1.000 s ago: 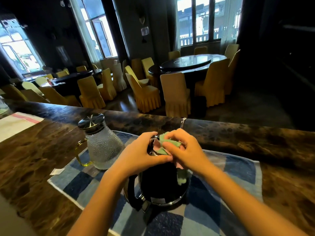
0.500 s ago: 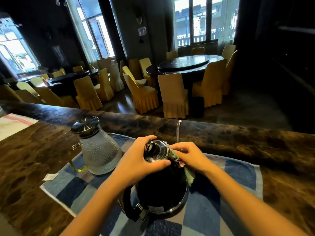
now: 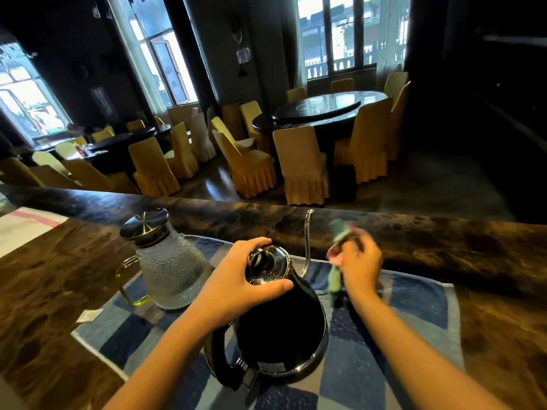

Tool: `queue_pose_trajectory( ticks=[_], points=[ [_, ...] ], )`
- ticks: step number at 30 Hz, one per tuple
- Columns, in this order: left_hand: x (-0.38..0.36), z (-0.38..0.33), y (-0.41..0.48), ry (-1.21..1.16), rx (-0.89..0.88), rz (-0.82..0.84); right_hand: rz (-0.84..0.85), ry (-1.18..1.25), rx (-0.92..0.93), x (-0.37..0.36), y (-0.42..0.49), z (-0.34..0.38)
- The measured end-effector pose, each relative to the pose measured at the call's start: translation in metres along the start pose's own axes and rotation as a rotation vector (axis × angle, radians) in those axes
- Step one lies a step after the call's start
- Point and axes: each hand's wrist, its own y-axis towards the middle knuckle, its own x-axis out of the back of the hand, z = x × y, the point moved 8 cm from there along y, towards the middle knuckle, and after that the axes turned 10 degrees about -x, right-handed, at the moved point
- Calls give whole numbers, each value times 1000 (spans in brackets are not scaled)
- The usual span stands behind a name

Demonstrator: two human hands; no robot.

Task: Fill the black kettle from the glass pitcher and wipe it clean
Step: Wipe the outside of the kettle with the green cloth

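Observation:
The black kettle (image 3: 284,335) stands on a blue checked mat (image 3: 414,315), its thin gooseneck spout (image 3: 307,241) rising at the back. My left hand (image 3: 233,282) wraps around the kettle's shiny steel lid (image 3: 268,266) and holds it down. My right hand (image 3: 359,263) is off the kettle, to the right of the spout, gripping a green and pink cloth (image 3: 337,261) that looks blurred. The textured glass pitcher (image 3: 168,261), with steel lid and yellow-green handle, stands to the left of the kettle on the mat.
The mat lies on a dark brown marble counter (image 3: 44,285). A white cloth with a red stripe (image 3: 23,226) lies at the far left. A small white paper scrap (image 3: 88,315) sits by the mat's left edge. Beyond the counter are round tables and yellow-covered chairs (image 3: 299,164).
My right hand with the cloth has come off the kettle's lid and moved right, past the spout. My left hand stays on the lid.

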Motion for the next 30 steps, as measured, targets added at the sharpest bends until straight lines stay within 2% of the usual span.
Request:
queue_pose_trajectory(
  ticks=[1, 2, 4, 6, 10, 17, 23, 25, 30],
  points=[
    [0, 0, 0, -4, -2, 4, -65, 172, -204, 2, 1, -14],
    [0, 1, -1, -9, -3, 6, -23, 251, -344, -7, 3, -26],
    [1, -1, -1, -11, -4, 3, 297, 158, -507, -40, -5, -31],
    [2, -3, -1, -8, -3, 0, 577, 42, -571, -62, -21, -36],
    [1, -3, -1, -8, -7, 4, 778, -84, -458, -66, -39, -46],
    [2, -5, -2, -13, -5, 2, 853, -112, -465, -60, -28, -29],
    [2, -4, -1, 7, 3, 9, 804, -340, -375, -65, -28, -42],
    [2, -3, 0, 15, 0, 4, 817, -400, -315, -70, -25, -28],
    [2, -1, -1, 28, 2, 0, 694, -395, -36, -81, 7, 33]
  ],
)
